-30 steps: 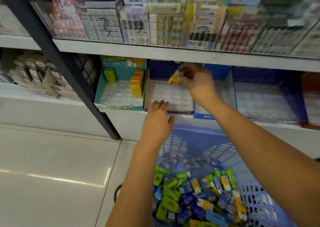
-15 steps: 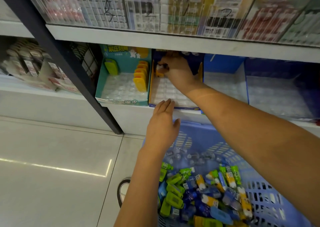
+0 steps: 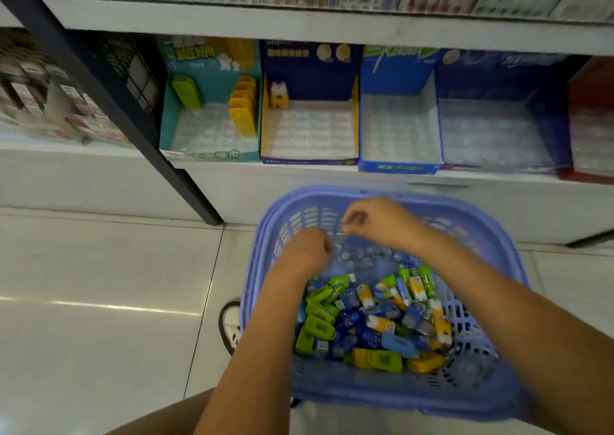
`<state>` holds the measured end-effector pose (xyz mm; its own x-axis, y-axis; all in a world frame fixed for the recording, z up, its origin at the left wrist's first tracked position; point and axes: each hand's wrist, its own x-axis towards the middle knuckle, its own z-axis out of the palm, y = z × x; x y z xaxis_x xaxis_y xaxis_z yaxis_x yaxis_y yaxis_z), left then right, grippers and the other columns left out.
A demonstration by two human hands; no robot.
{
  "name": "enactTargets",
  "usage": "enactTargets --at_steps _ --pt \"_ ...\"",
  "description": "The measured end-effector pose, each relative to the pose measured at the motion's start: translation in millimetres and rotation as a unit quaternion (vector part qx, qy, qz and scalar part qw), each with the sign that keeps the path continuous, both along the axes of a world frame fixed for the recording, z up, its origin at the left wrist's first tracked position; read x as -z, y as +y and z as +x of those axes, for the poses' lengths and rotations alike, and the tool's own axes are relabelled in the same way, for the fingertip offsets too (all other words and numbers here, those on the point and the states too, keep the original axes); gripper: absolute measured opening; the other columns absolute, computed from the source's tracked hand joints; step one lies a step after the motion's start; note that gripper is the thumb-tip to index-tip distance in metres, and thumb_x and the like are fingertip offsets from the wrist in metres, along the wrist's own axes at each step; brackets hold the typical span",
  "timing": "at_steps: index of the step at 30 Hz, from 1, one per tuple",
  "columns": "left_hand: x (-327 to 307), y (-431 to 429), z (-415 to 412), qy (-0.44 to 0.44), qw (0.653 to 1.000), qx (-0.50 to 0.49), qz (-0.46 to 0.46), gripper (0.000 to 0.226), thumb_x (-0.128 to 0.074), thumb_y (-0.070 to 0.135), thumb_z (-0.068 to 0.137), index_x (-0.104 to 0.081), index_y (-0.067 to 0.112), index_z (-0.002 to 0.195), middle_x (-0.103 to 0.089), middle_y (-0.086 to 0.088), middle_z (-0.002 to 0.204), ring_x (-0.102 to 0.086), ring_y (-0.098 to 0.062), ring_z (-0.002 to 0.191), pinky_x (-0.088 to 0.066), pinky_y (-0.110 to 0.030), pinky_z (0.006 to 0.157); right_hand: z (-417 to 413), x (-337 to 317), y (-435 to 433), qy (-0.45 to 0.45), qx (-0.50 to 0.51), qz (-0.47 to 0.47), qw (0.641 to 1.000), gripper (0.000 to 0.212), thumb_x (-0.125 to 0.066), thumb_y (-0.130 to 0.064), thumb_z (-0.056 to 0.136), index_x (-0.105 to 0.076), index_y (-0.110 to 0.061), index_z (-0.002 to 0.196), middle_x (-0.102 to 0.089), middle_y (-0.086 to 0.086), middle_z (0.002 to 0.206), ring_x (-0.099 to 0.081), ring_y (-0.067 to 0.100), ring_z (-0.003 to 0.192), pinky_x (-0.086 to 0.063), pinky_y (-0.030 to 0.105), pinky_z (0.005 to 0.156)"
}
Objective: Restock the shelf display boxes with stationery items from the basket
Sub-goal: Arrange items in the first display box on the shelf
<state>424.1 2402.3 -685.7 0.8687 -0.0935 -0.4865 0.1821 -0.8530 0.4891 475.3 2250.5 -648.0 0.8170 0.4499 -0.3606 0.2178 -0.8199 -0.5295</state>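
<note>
Hard to make out: both hands are motion-blurred; the left hand [image 3: 307, 252] and the right hand [image 3: 378, 222] hang side by side, close together, over the far end of the basket, fingers curled.
Grip, left: curled downward, but I cannot tell if it holds anything.
Grip, right: thumb and fingertips drawn together; I cannot tell whether something is pinched between them.
Cut off: a red display box [image 3: 591, 102] runs out of view at the right edge; the packets on the upper shelf [image 3: 299, 29] are cropped at the top and blurred.
Basket: a blue slotted plastic basket [image 3: 491, 235] sits on the floor [image 3: 99, 285] just below the lower shelf.
Basket contents: a heap of small stationery items [image 3: 365, 318] in green, blue and yellow fills the near half; clear plastic pieces [image 3: 362, 255] lie at the far end, under the hands.
Teal display box [image 3: 212, 79]: one green item [image 3: 186, 91] stands at back left, a row of yellow items [image 3: 244, 109] along the right wall.
Navy display box [image 3: 309, 69]: a single yellow-and-white item [image 3: 278, 94] stands in the back left corner of its clear tray.
Light blue display box [image 3: 395, 72]: only a clear tray shows.
Dark blue display box [image 3: 498, 79]: the same, its lining blurred.
Writing: the teal box bears large Chinese characters and small cartoon figures; none of the print on any box is sharp enough to read.
Also there: a black upright post [image 3: 99, 79] left of the boxes, and a shoe [image 3: 231, 325] beside the basket.
</note>
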Motion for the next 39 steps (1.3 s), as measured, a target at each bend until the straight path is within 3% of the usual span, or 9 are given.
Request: enactTargets --at_steps 5,9,11,17,21,28,32,35,39 --pt "61.9 -20.1 -41.0 0.167 0.973 0.128 0.091 0.028 -0.044 -0.002 0.094 -0.060 -0.001 0.117 -0.058 -0.021 0.122 -0.056 -0.035 0.110 -0.047 -0.043 0.091 -72.4 79.6 -25.9 0.200 -0.023 -0.081 0.976 0.028 -0.072 -0.022 0.082 -0.067 -0.013 0.107 -0.069 0.006 0.107 -0.063 0.016 0.091 -0.048 0.025 0.077" --pt "84.6 -19.7 -49.9 0.201 0.968 0.093 0.116 0.022 -0.040 0.002 0.095 -0.057 0.010 0.084 -0.052 -0.021 0.083 -0.057 -0.037 0.092 -0.047 -0.044 0.083 -102.0 109.5 -0.4 0.218 -0.064 -0.055 0.972 0.012 -0.072 -0.019 0.081 -0.064 -0.012 0.084 -0.064 0.016 0.096 -0.058 0.026 0.087 -0.047 0.034 0.074" --pt "91.6 -20.7 -44.9 0.221 0.970 0.036 0.097 0.023 -0.042 0.006 0.095 -0.064 0.010 0.100 -0.058 -0.026 0.094 -0.059 -0.037 0.096 -0.047 -0.040 0.084 -108.7 122.1 15.6 0.229 -0.075 -0.054 0.969 0.014 -0.068 -0.014 0.084 -0.066 -0.003 0.093 -0.063 0.023 0.103 -0.058 0.028 0.090 -0.047 0.037 0.078" --pt "114.5 -19.6 -27.8 0.295 0.938 0.062 0.173 0.041 -0.052 0.013 0.095 -0.048 0.008 0.136 -0.054 -0.016 0.131 -0.054 -0.028 0.119 -0.045 -0.036 0.092 -120.1 143.2 31.1 0.142 -0.105 -0.111 0.978 0.021 -0.053 0.000 0.087 -0.065 0.005 0.104 -0.064 0.024 0.106 -0.060 0.030 0.090 -0.048 0.040 0.079" --pt "100.6 -7.3 -30.8 0.178 0.969 0.043 0.167 0.026 -0.055 0.016 0.094 -0.063 -0.003 0.110 -0.062 -0.025 0.111 -0.062 -0.031 0.102 -0.050 -0.039 0.079 -121.2 146.2 29.4 0.087 -0.199 -0.189 0.958 0.011 -0.056 -0.001 0.085 -0.066 0.000 0.089 -0.066 0.019 0.100 -0.063 0.034 0.094 -0.053 0.042 0.079" --pt "1.7 23.4 -3.8 0.177 0.976 -0.100 -0.079 0.023 -0.063 0.004 0.081 -0.050 0.007 0.062 -0.054 -0.012 0.058 -0.061 -0.020 0.056 -0.055 -0.031 0.059 -111.1 141.8 16.4 0.179 -0.132 -0.100 0.970 0.029 -0.065 -0.017 0.087 -0.045 -0.013 0.107 -0.056 0.013 0.105 -0.056 0.025 0.092 -0.040 0.031 0.071" --pt "-57.0 52.5 -12.1 0.100 0.917 -0.225 -0.313 0.010 -0.064 0.006 0.088 -0.059 0.009 0.080 -0.063 -0.007 0.070 -0.060 -0.013 0.061 -0.054 -0.018 0.057 -101.1 122.2 15.4 0.234 -0.063 -0.001 0.970 0.074 -0.071 -0.025 0.083 -0.028 -0.021 0.143 -0.063 0.003 0.098 -0.064 0.016 0.082 -0.054 0.028 0.070" --pt "-91.0 78.3 -17.0 0.000 0.871 -0.275 -0.407 0.009 -0.062 0.015 0.090 -0.065 0.007 0.092 -0.062 -0.005 0.074 -0.054 -0.009 0.059 -0.049 -0.015 0.055 -82.8 87.6 20.3 0.256 0.012 0.158 0.954 0.053 -0.059 -0.012 0.091 -0.037 -0.033 0.134 -0.059 -0.001 0.074 -0.063 0.007 0.058 -0.054 0.022 0.059" --pt "-108.5 102.0 -24.4 -0.151 0.764 -0.391 -0.491 0.012 -0.064 0.022 0.089 -0.071 0.013 0.084 -0.053 0.000 0.068 -0.046 -0.007 0.055 -0.041 -0.017 0.055 -46.1 18.9 49.1 0.199 0.061 0.340 0.917 0.040 -0.049 0.004 0.093 -0.050 -0.032 0.110 -0.062 0.010 0.087 -0.070 0.020 0.079 -0.060 0.038 0.070"
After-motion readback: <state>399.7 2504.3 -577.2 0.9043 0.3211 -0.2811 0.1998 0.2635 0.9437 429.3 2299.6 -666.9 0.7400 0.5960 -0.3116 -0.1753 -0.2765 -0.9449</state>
